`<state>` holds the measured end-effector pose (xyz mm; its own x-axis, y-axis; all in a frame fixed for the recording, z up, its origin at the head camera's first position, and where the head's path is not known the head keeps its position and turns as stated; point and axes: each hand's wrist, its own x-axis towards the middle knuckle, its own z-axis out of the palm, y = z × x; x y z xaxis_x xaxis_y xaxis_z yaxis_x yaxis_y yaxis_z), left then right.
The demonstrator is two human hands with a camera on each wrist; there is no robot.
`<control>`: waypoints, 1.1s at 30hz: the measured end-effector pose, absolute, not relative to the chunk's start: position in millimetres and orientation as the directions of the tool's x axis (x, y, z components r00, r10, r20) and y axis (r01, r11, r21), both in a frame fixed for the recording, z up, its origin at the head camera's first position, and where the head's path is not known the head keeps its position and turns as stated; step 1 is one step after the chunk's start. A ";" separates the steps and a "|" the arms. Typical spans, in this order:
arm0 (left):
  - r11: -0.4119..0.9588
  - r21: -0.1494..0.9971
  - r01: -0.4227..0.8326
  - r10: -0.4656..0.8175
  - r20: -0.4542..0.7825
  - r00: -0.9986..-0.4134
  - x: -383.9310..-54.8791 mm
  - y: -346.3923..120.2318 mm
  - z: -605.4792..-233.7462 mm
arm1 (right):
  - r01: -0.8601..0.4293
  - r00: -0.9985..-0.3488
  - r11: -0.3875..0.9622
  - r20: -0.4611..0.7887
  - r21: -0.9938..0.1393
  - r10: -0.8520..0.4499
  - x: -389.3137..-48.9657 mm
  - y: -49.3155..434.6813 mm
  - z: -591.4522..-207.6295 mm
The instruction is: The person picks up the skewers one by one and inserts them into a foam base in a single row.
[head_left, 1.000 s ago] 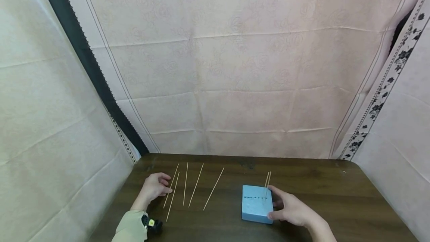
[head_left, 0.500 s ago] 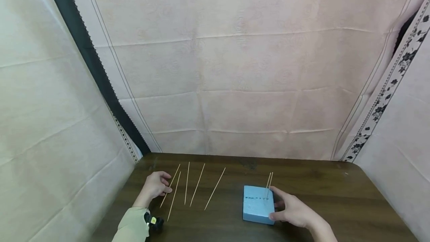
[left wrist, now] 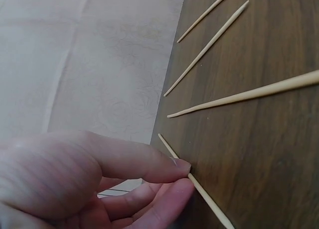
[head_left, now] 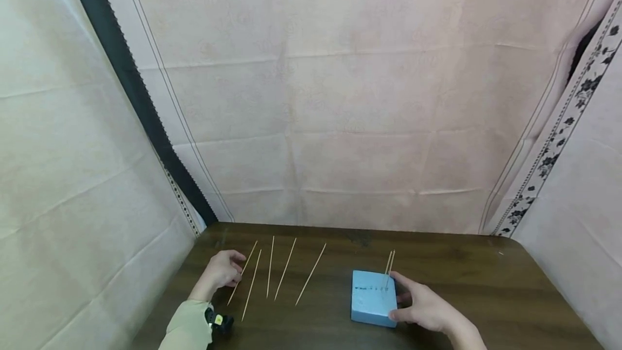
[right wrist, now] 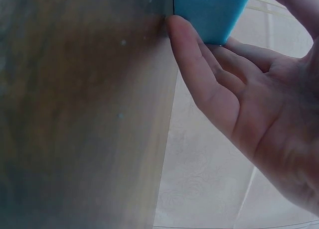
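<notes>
Pinching the leftmost stick (left wrist: 209,200) between thumb and finger with the left hand (head_left: 221,270), the nearer one, beside four loose sticks (head_left: 285,269) and well left of the blue block (head_left: 370,304), grasped at its right side by the right hand (head_left: 425,307). Slanting lengthwise away from the body and rightward, too close to the bench (head_left: 461,258) to tell whether lifted, unlike two upright sticks (head_left: 391,263) in the block. Slender, smooth, tapered and apparently wooden in the sticks; rectangular, matte, perhaps foam in the block, dark-marked on top; brown and grained in the bench.
</notes>
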<state>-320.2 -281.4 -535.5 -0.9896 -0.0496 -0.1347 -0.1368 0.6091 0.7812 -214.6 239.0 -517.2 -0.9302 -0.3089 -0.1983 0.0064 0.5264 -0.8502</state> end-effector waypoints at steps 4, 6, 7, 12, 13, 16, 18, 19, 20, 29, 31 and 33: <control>0.615 0.775 -0.141 -0.045 -0.144 -0.989 -315.9 -282.5 -534.9 | 0.022 -0.923 0.522 -0.218 -0.853 -0.318 -212.6 240.0 -521.8; 0.609 0.781 -0.140 -0.048 -0.140 -0.989 -313.3 -283.6 -535.2 | 0.023 -0.921 0.515 -0.218 -0.857 -0.322 -210.8 239.9 -523.5; 0.605 0.784 -0.134 -0.044 -0.136 -0.990 -312.0 -284.3 -535.6 | 0.023 -0.920 0.512 -0.218 -0.859 -0.325 -210.0 239.7 -524.3; 0.617 0.776 -0.132 -0.059 -0.121 -0.991 -309.1 -286.5 -538.2 | 0.015 -0.918 0.505 -0.213 -0.863 -0.336 -209.0 237.5 -524.8; 0.624 0.771 -0.127 -0.059 -0.115 -0.992 -309.1 -286.3 -537.8 | 0.015 -0.918 0.508 -0.213 -0.861 -0.334 -209.3 237.0 -524.3; 0.644 0.755 -0.124 -0.075 -0.099 -0.992 -311.8 -286.1 -538.6 | 0.013 -0.922 0.519 -0.211 -0.855 -0.325 -210.0 235.7 -521.6; 0.652 0.747 -0.127 -0.088 -0.091 -0.992 -313.6 -285.9 -538.5 | 0.008 -0.925 0.527 -0.206 -0.850 -0.319 -210.2 235.4 -519.8; 0.653 0.746 -0.131 -0.095 -0.091 -0.991 -314.7 -285.9 -538.6 | 0.004 -0.926 0.530 -0.203 -0.848 -0.318 -210.3 235.4 -519.1; 0.650 0.747 -0.140 -0.107 -0.093 -0.990 -315.8 -286.0 -539.3 | 0.000 -0.926 0.532 -0.201 -0.847 -0.319 -210.3 235.3 -518.7; 0.624 0.763 -0.171 -0.134 -0.111 -0.985 -318.9 -286.1 -539.0 | 0.000 -0.929 0.543 -0.201 -0.840 -0.310 -214.4 235.9 -518.7; 0.621 0.766 -0.167 -0.128 -0.111 -0.986 -318.6 -285.6 -537.5 | -0.002 -0.930 0.543 -0.199 -0.840 -0.310 -215.4 236.1 -518.3; 0.620 0.768 -0.160 -0.123 -0.106 -0.987 -318.9 -285.0 -536.9 | -0.003 -0.930 0.543 -0.197 -0.840 -0.310 -215.9 236.2 -517.6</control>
